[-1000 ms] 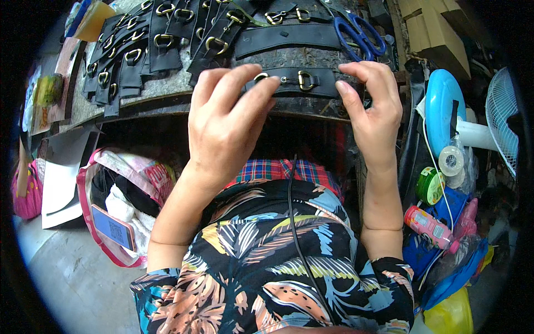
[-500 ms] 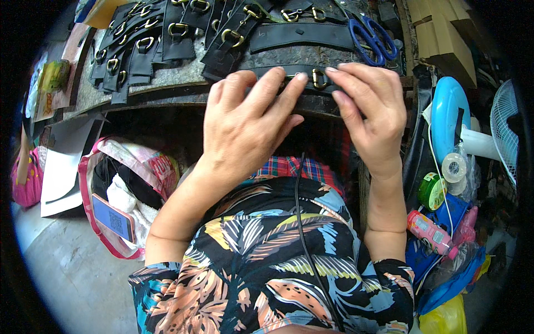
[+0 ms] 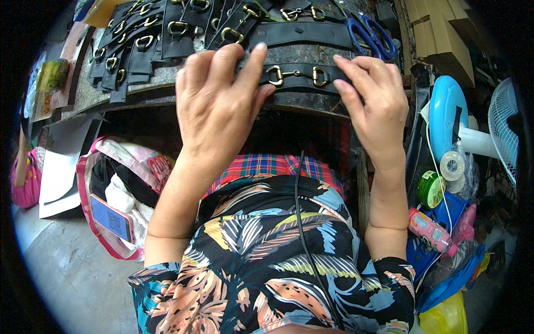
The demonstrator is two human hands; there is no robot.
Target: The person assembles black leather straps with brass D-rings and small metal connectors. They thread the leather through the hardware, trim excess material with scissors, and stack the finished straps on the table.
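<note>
A black leather strap (image 3: 307,77) with a brass-coloured horsebit buckle (image 3: 297,73) lies across the front edge of the workbench. My left hand (image 3: 218,99) is over its left end. The thumb touches the strap near the left ring, while the forefinger points away from it. At the right end is my right hand (image 3: 377,99), its thumb and forefinger apart at the strap's lower and upper edges. Both strap ends are partly hidden by my hands. Behind it lies a plain wider black strip (image 3: 303,34), and farther back another strap with a buckle (image 3: 303,13).
Several black straps with brass fittings (image 3: 143,43) overlap on the bench's left. Blue-handled scissors (image 3: 371,38) lie at the back right. Cardboard (image 3: 445,42), a blue fan (image 3: 446,114) and a pink bottle (image 3: 431,230) are at right. A bag holding a phone (image 3: 111,218) stands at left.
My left hand has moved left along the strap, and its forefinger has lifted off the buckle. The whole buckle now shows. My right hand has shifted only slightly.
</note>
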